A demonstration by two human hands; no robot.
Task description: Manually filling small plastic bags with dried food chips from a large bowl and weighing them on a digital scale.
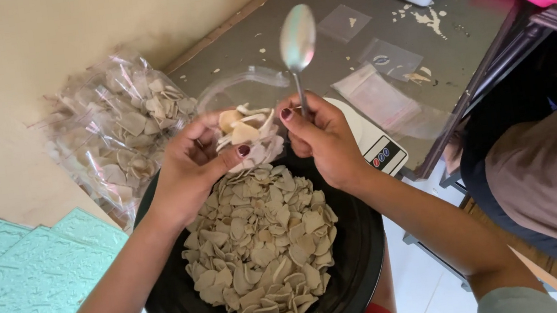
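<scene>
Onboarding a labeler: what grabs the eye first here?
A black bowl heaped with pale chips fills the bottom centre. Above it, the left hand holds a small clear bag of chips, and the right hand holds a metal spoon upright.

— How are the person's arms placed?
— Both forearms are bare and reach from the near edge toward the middle, converging.
— And the hands?
— The left hand point(197, 163) is cupped, fingers curled inward, thumb folded across. The right hand point(323, 140) sits just beside it, closed in a fist-like pinch, knuckles up. The thumbnails are painted dark red.
</scene>
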